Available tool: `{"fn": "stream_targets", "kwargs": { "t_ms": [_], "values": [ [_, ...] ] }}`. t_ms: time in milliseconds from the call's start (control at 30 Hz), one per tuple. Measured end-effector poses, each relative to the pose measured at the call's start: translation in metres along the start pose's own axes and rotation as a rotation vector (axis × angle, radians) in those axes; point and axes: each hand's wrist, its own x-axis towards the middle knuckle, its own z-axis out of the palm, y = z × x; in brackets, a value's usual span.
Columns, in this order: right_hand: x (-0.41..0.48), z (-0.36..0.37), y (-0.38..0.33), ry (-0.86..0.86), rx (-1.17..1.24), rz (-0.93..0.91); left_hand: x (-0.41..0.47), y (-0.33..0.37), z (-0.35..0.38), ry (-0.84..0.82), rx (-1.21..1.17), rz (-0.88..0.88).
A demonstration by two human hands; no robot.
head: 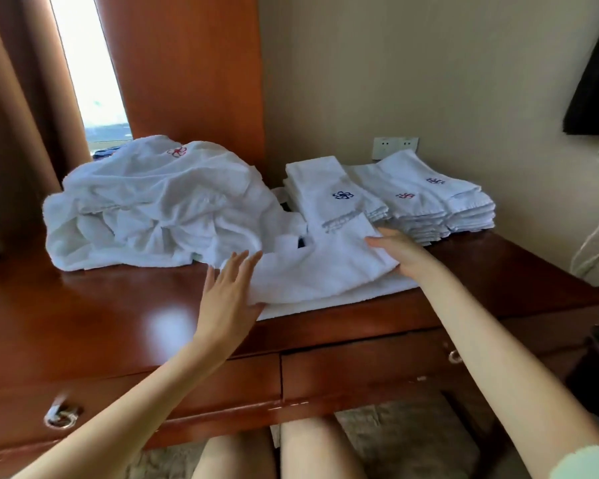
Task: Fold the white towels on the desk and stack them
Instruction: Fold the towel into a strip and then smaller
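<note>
Smoothing towel [319,271] lying between both hands | left hand [230,292] flat, fingers straight, on its left edge; right hand [400,254] flat on right edge | soft, light, limp: best taken by corners | stack [429,205] just beyond right hand

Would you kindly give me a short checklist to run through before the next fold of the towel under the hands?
1. Left hand flat on the towel, at its left edge: ok.
2. Right hand resting on its right side: ok.
3. Towel edges lined up: cannot tell, the layers overlap.
4. Towel wholly on the desk: ok, though close to the front edge.
5. Unfolded pile clear of the towel: not ok, it touches near the left hand.
6. Folded stacks behind tidy, ready for another: ok.
</note>
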Motion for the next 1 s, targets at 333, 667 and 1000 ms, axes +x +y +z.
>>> {"fn": "stream_targets", "kwargs": {
  "t_ms": [333, 667, 1000],
  "values": [
    [0.006, -0.051, 0.032, 0.177, -0.208, -0.093, 0.008, 0.005, 0.016, -0.168, 0.044, 0.114],
    [0.024, -0.032, 0.051, 0.252, -0.509, -0.066, 0.002, 0.001, 0.016, -0.254, 0.234, 0.036],
    [0.005, -0.022, 0.035, 0.409, -1.145, -0.056, 0.011, 0.008, -0.015, -0.715, 0.293, 0.145]
  ]
}}
